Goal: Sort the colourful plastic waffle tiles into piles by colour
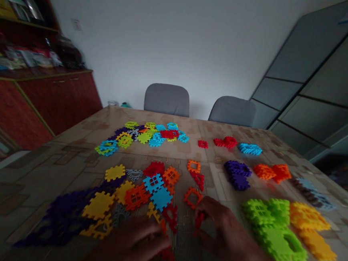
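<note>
Red plastic, by its look: in the head view, the right hand (222, 222) pinches a red toothed building piece (198, 220) at the near side of the patterned table (78, 159), beside an orange window-frame piece (187, 196). The left hand (137, 240) curls near a second red piece (168, 255); its grip cannot be told. Pinched piece judged light, stiff, slightly slippery; best taken by its notched edges.

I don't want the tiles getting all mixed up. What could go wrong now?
The small red tile in the right hand could slip and drop. That arm lies close to the lime-green tile stack, so a sideways swing might bump it into the yellow tile stack. The left hand is low by the loose interlocking tiles, so it might push some.
</note>
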A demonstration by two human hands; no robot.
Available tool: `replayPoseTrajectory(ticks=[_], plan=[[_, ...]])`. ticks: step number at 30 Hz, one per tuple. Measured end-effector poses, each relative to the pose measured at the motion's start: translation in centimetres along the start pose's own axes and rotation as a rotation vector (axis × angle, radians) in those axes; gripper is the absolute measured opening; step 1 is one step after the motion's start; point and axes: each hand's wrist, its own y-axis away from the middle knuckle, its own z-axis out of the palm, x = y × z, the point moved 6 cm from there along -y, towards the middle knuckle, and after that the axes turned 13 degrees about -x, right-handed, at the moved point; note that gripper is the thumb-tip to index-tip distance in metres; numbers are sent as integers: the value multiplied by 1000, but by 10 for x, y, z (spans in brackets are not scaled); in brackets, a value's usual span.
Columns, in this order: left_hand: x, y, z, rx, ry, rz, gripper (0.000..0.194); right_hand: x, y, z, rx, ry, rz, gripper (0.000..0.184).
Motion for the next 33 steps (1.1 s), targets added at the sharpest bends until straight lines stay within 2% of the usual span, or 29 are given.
replayPoseTrajectory(ticks=[2,4,5,7,9,12,18,21,24,28,32,33], plan=[[-5,-13,-27,7,-12,-4,26,4,3,-5,23,-82,-35,28],[-17,-30,-43,-25,-35,24,27,10,5,-3,-23,-99,-29,30],[-26,-38,-51,-3,-52,16,27,13,6,-1,-53,-86,-18,31],[-53,-51,-63,82,-66,-87,28,17,7,3,-94,-36,0,30],[-79,-61,-68,146,-55,-203,34,18,7,5,-100,14,6,26],[-106,-72,-67,170,-25,-288,46,12,7,7,-128,51,-9,20],[-130,-69,-74,269,91,-365,47,4,2,17,-223,113,-54,24],[-132,-60,-80,306,194,-363,49,7,-1,20,-216,130,-50,26],[-122,-52,-79,312,324,-328,52,8,-2,20,-205,142,-36,22],[-92,-50,-63,289,477,-256,48,5,-1,14,-179,138,-38,9],[-62,-61,-39,211,698,-173,41,2,4,10,-199,172,13,11],[-59,-64,-35,197,737,-164,41,1,6,9,-206,188,26,20]])
